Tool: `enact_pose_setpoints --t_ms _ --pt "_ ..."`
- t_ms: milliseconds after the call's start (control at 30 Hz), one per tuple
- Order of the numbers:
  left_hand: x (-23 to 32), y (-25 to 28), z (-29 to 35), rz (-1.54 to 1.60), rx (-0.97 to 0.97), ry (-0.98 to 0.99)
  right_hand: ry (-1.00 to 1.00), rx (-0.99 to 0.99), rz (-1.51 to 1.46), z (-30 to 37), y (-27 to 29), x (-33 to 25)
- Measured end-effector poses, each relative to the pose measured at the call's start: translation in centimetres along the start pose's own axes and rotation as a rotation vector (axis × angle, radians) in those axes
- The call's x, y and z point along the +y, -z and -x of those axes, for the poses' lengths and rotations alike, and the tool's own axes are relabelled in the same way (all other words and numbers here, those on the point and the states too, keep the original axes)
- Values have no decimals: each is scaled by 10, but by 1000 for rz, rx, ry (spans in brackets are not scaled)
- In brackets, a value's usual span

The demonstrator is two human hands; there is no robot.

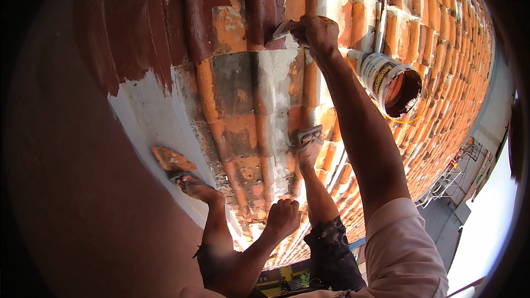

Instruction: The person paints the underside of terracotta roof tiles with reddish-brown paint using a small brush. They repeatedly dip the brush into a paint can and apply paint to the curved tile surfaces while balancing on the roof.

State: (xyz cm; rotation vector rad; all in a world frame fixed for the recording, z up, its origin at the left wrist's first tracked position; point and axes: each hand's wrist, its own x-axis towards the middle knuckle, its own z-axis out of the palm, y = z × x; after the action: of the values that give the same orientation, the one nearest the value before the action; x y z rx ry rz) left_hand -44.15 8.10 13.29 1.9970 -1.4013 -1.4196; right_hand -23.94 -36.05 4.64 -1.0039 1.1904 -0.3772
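Observation:
My right hand (pixel 320 34) is closed around a paintbrush (pixel 285 28), whose bristles touch the roof tiles at the lower edge of the dark red-brown paint (pixel 259 8). My left hand (pixel 284 217) is curled into a fist between my legs, with nothing showing from it; its palm side is hidden. To the right of my right forearm, a white paint bucket (pixel 371 68) lies tilted on the tiles. Its mouth faces me, with red-brown paint inside and a thin yellow handle around the rim.
Bare orange roof tiles (pixel 436 49) run down the right side. Grey mortar (pixel 144 111) borders the roof's left edge, beside a brown wall (pixel 105 187). A loose tile piece (pixel 172 159) lies by my left foot. A thin pipe (pixel 382 11) runs beyond the bucket.

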Motion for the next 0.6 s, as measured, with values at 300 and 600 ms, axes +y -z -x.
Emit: enact_pose_setpoints --t_ms 300,600 --pt "2 1 1 -11 12 -3 -106 160 -352 -5 -2 27" --pt "1 2 -1 0 2 12 -40 234 19 65 9 39"
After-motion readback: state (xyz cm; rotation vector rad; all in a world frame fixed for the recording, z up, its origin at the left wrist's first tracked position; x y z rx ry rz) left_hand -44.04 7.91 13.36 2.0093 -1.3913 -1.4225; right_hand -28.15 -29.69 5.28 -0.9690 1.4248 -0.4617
